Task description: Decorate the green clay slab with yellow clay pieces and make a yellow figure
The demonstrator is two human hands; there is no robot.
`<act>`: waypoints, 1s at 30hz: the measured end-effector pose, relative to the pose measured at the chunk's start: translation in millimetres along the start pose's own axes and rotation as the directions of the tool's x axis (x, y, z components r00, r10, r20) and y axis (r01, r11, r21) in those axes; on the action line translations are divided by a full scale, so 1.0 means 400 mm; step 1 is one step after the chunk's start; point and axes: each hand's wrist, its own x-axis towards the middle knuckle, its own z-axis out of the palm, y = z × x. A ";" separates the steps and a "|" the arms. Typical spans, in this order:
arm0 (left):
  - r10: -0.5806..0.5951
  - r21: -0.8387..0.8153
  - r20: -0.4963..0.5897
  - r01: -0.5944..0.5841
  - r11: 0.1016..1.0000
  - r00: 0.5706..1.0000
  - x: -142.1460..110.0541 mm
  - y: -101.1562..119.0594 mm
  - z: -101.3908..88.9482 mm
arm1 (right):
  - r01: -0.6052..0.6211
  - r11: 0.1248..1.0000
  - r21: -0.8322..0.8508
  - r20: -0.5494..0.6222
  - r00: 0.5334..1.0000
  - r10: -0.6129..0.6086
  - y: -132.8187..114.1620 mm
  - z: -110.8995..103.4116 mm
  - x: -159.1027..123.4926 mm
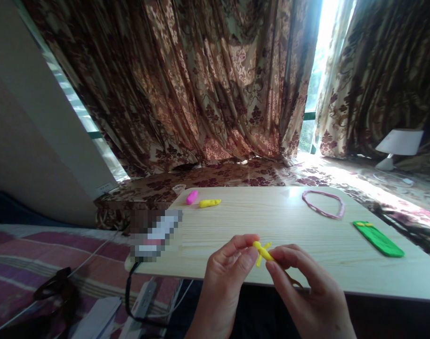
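Thumb and forefinger of our left hand (pixel 229 270) are brought nearly together at the round head of a small yellow clay figure (pixel 264 253), pinching it lightly at its side. Our right hand (pixel 303 278) grasps the lower end of the body between thumb and forefinger, the other fingers curled inward. The figure lies tilted between our two hands, held up over the near edge of the wooden table (pixel 243 216), its two thin limbs sticking out to either side. Our fingertips hide the end of its body and a little of the head. A thin tan curve shows under the right hand; we cannot tell what it is.

Near the table's far left corner we see a pink clay lump (pixel 192 197), with a yellow clay roll (pixel 209 203) just beside it. Along the left edge sits a pixelated object (pixel 158 235), its details hidden from us. A twisted pale pink ring (pixel 320 213) lies by the far right corner, and a green clay slab (pixel 379 240) bearing small yellow pieces (pixel 365 224) lies near the right edge.
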 end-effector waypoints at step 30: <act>-0.065 0.087 -0.041 0.069 0.994 0.997 0.099 -0.041 -0.067 | -0.074 0.981 -0.177 0.480 0.864 0.152 0.149 0.042 0.193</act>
